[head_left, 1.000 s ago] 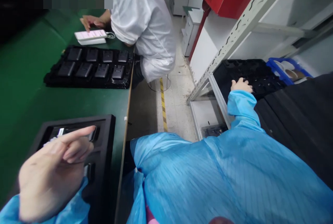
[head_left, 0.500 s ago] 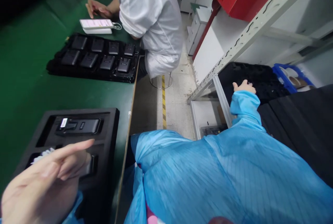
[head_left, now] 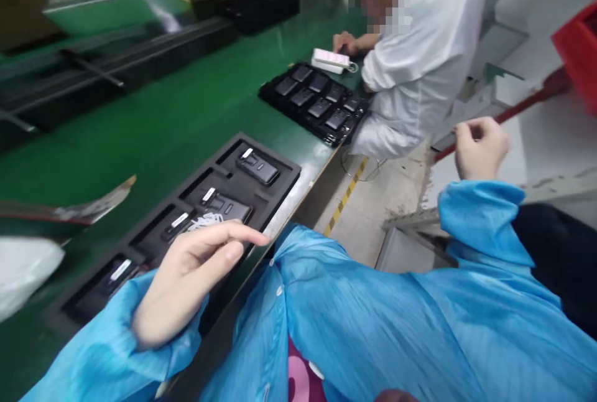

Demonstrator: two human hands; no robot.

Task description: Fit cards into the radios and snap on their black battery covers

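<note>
My left hand [head_left: 200, 271] hovers over the near edge of a black foam tray [head_left: 291, 175], index finger stretched out and the other fingers curled. A bundle of thin white cords [head_left: 205, 221] shows at its far side and seems held in the curled fingers. Dark handheld devices with white labels lie in the tray's slots; one device [head_left: 259, 165] is at the far end, another [head_left: 228, 206] just beyond my left hand. My right hand [head_left: 482, 144] is raised off to the right, thumb and fingers pinched together; a tiny dark spot shows at the tips, too small to name.
A black tray of several dark devices [head_left: 321, 94] sits farther along the green table [head_left: 186, 147]. Beside it sits a person in a white coat [head_left: 420, 66], with a phone [head_left: 331, 56] in front. A white plastic bag [head_left: 28, 271] lies at the left; a red box [head_left: 581, 53] is at the right.
My right hand has come up out of the dark trays on the shelf and is now pinched. The view has swung right to left, bringing more of the table into sight. The left hand stays by the foam tray.
</note>
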